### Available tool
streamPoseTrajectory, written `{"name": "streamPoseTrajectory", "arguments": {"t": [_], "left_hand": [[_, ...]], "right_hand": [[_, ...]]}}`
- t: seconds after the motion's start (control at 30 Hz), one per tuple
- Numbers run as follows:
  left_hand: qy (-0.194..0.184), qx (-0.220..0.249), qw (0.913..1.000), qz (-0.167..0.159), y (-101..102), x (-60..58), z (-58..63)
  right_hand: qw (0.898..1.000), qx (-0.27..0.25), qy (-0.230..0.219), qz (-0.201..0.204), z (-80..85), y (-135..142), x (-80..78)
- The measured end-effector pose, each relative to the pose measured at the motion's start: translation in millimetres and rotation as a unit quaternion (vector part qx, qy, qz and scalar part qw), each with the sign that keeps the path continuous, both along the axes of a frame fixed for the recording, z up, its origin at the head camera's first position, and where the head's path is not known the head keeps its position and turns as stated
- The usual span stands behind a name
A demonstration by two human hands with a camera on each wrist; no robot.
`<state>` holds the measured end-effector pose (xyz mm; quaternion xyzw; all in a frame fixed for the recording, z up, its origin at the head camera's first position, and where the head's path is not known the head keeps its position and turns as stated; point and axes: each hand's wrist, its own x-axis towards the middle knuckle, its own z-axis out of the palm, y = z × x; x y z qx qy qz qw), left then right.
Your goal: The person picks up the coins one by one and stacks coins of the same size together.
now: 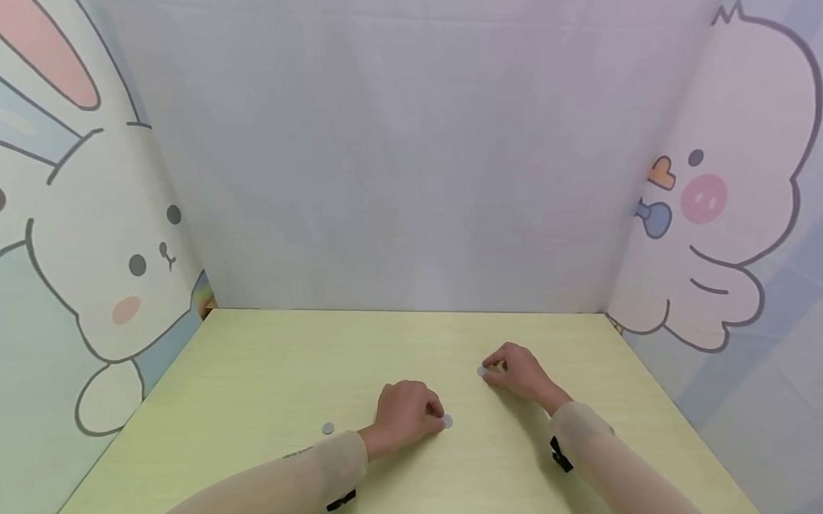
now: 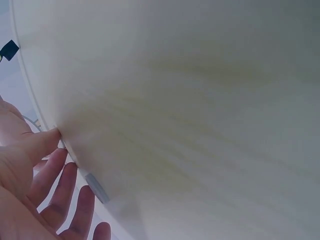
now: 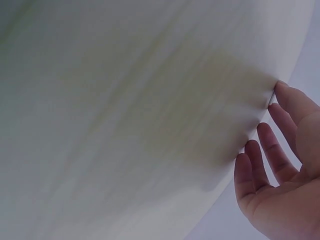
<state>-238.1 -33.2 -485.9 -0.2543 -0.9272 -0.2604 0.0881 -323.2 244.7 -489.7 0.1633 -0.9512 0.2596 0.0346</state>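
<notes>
Three small flat grey discs, coin-like, lie on the table. My left hand [image 1: 406,415] has its thumb and forefinger at the near disc [image 1: 448,421], pinching its left edge. Farther back and to the right, my right hand [image 1: 522,371] pinches another disc [image 1: 482,371] between thumb and forefinger, at table level. The third disc [image 1: 328,428] lies apart, left of my left wrist; it shows as a grey slab [image 2: 97,188] beyond the fingers in the left wrist view. In the right wrist view the thumb and fingertips of the right hand [image 3: 280,160] touch the tabletop, with a thin edge between them.
The pale yellow table [image 1: 305,354] ends at a plain hanging cloth [image 1: 408,173] behind. Printed cloths with a rabbit [image 1: 108,247] and a chick-like figure [image 1: 752,158] flank it left and right. Black straps sit on both beige sleeves [image 1: 283,477].
</notes>
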Motion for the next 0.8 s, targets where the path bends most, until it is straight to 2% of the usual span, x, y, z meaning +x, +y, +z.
{"name": "streamPoseTrajectory", "arguments": {"t": [0.3,0.63,0.8], "left_hand": [[-0.02,-0.011,0.9997,0.005,0.0,-0.7,1.7],[-0.019,-0.009,0.9998,0.006,0.3,-2.5,-1.6],[-0.031,-0.006,0.9995,0.005,0.3,-0.9,1.5]], "right_hand": [[1.0,-0.002,-0.006,-0.007,2.1,-1.6,0.3],[1.0,0.006,-0.003,-0.006,3.2,-2.6,-2.8],[1.0,0.008,-0.005,-0.009,3.1,-4.2,-3.0]]}}
